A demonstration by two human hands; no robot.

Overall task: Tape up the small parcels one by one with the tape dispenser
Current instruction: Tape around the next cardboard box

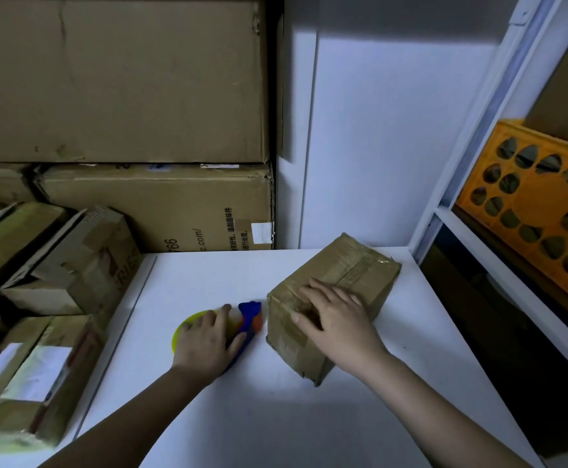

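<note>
Head view. A white table (275, 417) carries one small parcel (360, 275), a brown cardboard box with shiny tape strips across its top, set at an angle to the table edge. All places are given relative to this parcel. Behind it rises a white wall panel (394, 130). To its right stands a white shelf frame (471, 163) holding an orange perforated crate (539, 211). To its far left, large cartons (124, 79) are stacked against the wall, and before them, off the table's left edge, lie several smaller taped boxes (70, 265), some with white labels. Just left of the parcel, close to its near corner, the tape dispenser (245, 327) lies on the table: blue and orange body, yellow-green disc. The left hand (205, 346) covers the dispenser, its fingers (223, 315) curled over the disc and body. The right hand (336, 319) lies on the parcel's top, fingers (316, 288) spread and nearly straight, thumb over the near edge.
</note>
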